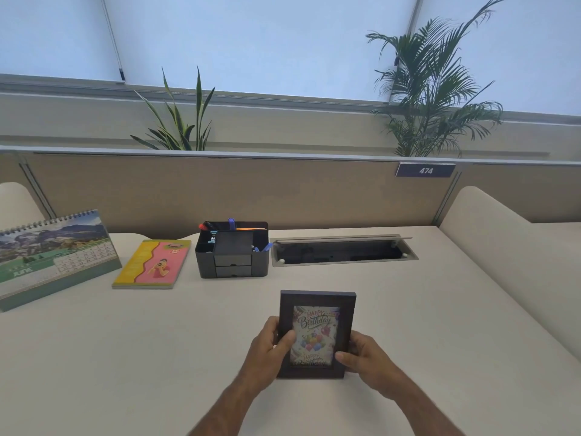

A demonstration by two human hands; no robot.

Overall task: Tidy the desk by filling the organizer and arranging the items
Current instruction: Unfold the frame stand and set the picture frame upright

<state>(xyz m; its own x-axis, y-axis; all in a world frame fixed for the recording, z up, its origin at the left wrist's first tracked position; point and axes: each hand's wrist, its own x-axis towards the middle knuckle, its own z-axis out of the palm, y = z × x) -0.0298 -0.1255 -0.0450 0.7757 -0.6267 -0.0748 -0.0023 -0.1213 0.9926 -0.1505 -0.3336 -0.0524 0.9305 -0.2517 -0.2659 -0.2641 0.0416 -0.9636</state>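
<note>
My left hand (270,347) and right hand (361,357) pinch the frame (317,333) by its side edges at 6 o'clock on the desk (157,357). The organizer (232,250) at 12 already holds pens; I judge only placing the frame remains.

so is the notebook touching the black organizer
Apart. The head view shows a strip of bare desk between the notebook and the organizer.
</note>
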